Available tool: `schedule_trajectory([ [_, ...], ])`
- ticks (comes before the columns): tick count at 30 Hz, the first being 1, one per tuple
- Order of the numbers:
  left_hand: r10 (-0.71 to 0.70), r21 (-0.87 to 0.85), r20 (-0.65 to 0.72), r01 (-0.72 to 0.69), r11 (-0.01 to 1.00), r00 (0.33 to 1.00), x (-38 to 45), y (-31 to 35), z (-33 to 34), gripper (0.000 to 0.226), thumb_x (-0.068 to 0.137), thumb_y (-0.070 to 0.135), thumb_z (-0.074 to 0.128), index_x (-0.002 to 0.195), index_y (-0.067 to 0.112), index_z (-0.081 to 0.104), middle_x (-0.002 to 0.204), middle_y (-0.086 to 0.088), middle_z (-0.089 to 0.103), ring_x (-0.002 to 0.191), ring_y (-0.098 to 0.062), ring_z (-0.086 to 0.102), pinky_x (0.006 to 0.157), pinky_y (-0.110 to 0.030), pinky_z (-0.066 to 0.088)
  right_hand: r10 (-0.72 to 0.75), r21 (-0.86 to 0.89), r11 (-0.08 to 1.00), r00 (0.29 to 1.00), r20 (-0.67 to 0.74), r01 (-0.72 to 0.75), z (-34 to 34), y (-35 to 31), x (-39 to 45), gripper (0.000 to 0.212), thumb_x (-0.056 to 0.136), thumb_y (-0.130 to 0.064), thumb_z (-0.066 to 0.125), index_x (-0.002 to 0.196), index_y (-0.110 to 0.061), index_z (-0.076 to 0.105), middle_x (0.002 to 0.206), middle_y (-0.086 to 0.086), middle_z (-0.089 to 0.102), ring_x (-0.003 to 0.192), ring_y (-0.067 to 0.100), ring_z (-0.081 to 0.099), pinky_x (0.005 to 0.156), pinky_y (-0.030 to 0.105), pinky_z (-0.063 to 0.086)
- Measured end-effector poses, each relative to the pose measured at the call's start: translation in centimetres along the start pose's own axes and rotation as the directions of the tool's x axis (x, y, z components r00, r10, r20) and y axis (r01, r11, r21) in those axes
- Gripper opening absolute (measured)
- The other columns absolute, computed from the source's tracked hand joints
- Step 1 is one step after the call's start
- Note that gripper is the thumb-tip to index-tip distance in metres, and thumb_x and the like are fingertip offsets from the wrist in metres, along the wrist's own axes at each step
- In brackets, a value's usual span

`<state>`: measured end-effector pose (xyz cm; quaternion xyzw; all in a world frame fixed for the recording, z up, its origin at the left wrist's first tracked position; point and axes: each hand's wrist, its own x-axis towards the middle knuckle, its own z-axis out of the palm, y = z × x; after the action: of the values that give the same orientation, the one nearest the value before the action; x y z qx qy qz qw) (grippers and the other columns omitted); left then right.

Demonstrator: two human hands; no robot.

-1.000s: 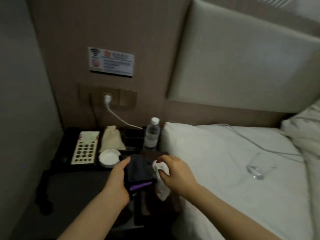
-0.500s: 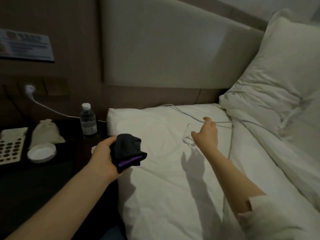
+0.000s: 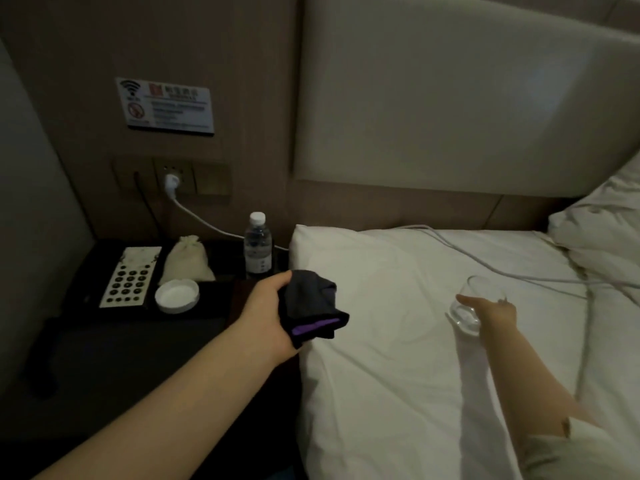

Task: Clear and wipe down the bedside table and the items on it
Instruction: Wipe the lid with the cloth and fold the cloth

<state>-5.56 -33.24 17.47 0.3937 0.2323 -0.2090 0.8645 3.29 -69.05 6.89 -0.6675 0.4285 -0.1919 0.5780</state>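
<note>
Right hand (image 3: 493, 315) now grips glass (image 3: 467, 311), left hand (image 3: 266, 317) holds cloth (image 3: 311, 306)

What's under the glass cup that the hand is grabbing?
The white bed sheet lies under the clear glass, showing through it. The right hand wraps its far side, so whether the glass touches the sheet or is lifted can't be told.

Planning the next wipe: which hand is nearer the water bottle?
Left. The left hand, holding the cloth, is just in front of the bottle; the right hand grips the glass out on the bed.
</note>
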Motion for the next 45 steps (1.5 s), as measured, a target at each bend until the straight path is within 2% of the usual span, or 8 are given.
schedule_trajectory([
  [10,-0.030,-0.040,-0.013,0.029,0.999,0.999,-1.2,0.7,-0.8,0.031,0.097,0.032,0.048,0.088,0.006,0.063,0.088,-0.016,0.065,0.075,-0.032,0.059,0.056,-0.035,0.055,-0.075,-0.008,0.997,0.995,-0.073,0.075,0.2,0.7,-3.5,0.066,0.064,-0.024,0.088,0.115,0.003,0.056,0.115,0.023,0.064,0.099,0.034,0.065,0.088,0.042,0.055],
  [20,0.505,-0.122,0.110,-0.493,0.861,0.856,-7.3,-1.3,-4.5,0.040,0.094,0.057,0.038,0.113,0.032,0.062,0.099,0.015,0.073,0.092,-0.002,0.069,0.072,-0.020,0.055,-0.033,0.220,0.961,0.721,0.692,-0.167,1.1,-3.2,-24.9,0.053,0.057,-0.044,0.082,0.093,-0.006,0.070,0.088,0.011,0.073,0.063,0.015,0.067,0.063,0.030,0.052],
  [24,0.766,0.557,0.463,-0.819,0.140,0.446,-9.2,-2.2,-7.1,0.045,0.097,0.048,0.033,0.141,0.045,0.032,0.150,0.026,0.031,0.137,0.010,0.025,0.115,-0.022,0.022,-0.096,0.300,0.915,0.577,0.811,-0.270,3.3,-2.8,-35.8,0.040,0.072,-0.022,0.071,0.106,-0.003,0.061,0.100,0.019,0.060,0.092,0.028,0.061,0.077,0.030,0.046],
  [26,0.735,0.738,0.609,-0.550,-0.390,0.297,-9.7,-2.0,-9.0,0.052,0.096,0.044,0.029,0.147,0.046,0.019,0.152,0.026,0.023,0.139,0.007,0.019,0.115,-0.024,0.022,-0.260,0.142,0.965,0.743,0.617,0.220,4.6,-1.5,-39.4,0.042,0.093,-0.006,0.048,0.134,0.002,0.043,0.138,0.023,0.048,0.128,0.030,0.049,0.091,0.035,0.047],
  [27,0.751,0.758,0.610,-0.464,-0.458,0.255,-10.5,-1.5,-10.1,0.054,0.096,0.043,0.029,0.149,0.043,0.019,0.151,0.024,0.026,0.137,0.004,0.025,0.112,-0.025,0.029,-0.163,0.255,0.967,0.703,0.693,-0.027,5.2,-1.8,-40.4,0.038,0.097,-0.008,0.045,0.134,0.000,0.043,0.141,0.023,0.048,0.124,0.026,0.054,0.088,0.035,0.050],
  [30,0.878,0.800,0.337,-0.595,-0.078,0.339,-12.9,0.9,-13.4,0.042,0.099,0.040,0.029,0.139,0.037,0.044,0.130,0.021,0.052,0.118,0.000,0.050,0.095,-0.025,0.048,-0.044,0.181,0.930,0.393,0.918,-0.319,4.9,-2.6,-43.1,0.041,0.075,-0.034,0.071,0.109,-0.010,0.066,0.097,0.015,0.073,0.082,0.023,0.071,0.081,0.040,0.056],
  [34,0.516,0.112,-0.011,-0.512,0.852,0.856,-16.4,3.9,-16.1,0.038,0.099,0.031,0.041,0.087,0.009,0.070,0.072,-0.008,0.075,0.062,-0.017,0.072,0.054,-0.024,0.057,-0.302,0.309,0.950,0.342,0.890,0.034,5.1,-3.0,-47.9,0.056,0.041,-0.054,0.091,0.086,-0.026,0.074,0.092,0.005,0.075,0.083,0.019,0.071,0.066,0.028,0.054],
  [45,0.194,-0.470,0.193,-0.083,0.879,0.962,-19.8,2.3,-22.9,0.028,0.076,0.013,0.057,0.076,-0.009,0.075,0.088,-0.024,0.072,0.070,-0.034,0.073,0.057,-0.044,0.060,-0.838,0.526,0.316,-0.028,0.544,0.790,6.4,0.9,-54.7,0.066,0.064,-0.036,0.086,0.123,-0.028,0.056,0.121,-0.012,0.060,0.120,0.013,0.055,0.106,0.007,0.021],
])
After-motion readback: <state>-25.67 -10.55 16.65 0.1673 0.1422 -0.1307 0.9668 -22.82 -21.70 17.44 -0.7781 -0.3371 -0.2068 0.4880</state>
